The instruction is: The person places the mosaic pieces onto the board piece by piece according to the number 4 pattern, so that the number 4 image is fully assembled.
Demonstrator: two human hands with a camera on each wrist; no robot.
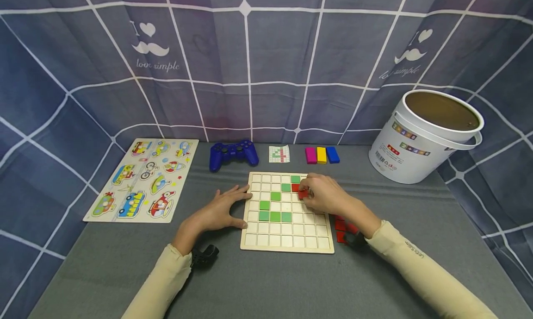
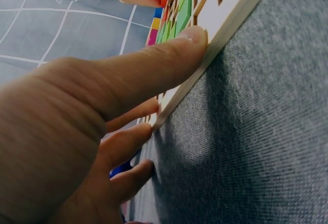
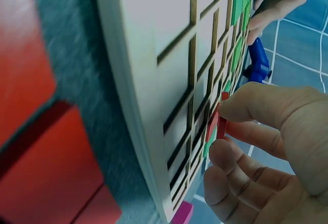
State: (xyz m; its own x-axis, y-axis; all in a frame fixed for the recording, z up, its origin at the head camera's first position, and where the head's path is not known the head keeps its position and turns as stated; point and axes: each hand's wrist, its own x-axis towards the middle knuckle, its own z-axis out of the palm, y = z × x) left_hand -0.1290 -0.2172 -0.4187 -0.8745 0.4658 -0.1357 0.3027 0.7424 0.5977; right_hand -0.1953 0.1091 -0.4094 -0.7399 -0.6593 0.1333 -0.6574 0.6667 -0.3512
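Observation:
A wooden grid board point(image 1: 287, 251) lies on the grey table, with several green square tiles point(image 1: 275, 216) in its cells. One red tile point(image 1: 295, 187) sits near the top right, beside a green one. Between thumb and fingers, my right hand point(image 1: 329, 195) pinches another red square tile point(image 3: 222, 124), held on edge close over the board's upper right cells. My left hand point(image 1: 216, 211) rests at the board's left edge, thumb point(image 2: 192, 42) on the rim and fingers stretched out along the side.
More red tiles point(image 1: 340, 225) lie right of the board under my right wrist. Behind it are a blue game controller point(image 1: 233, 154), a pattern card point(image 1: 279, 154) and pink, yellow point(image 1: 321, 155) and blue blocks. A white bucket point(image 1: 408, 147) stands back right; a picture puzzle board point(image 1: 143, 180) lies left.

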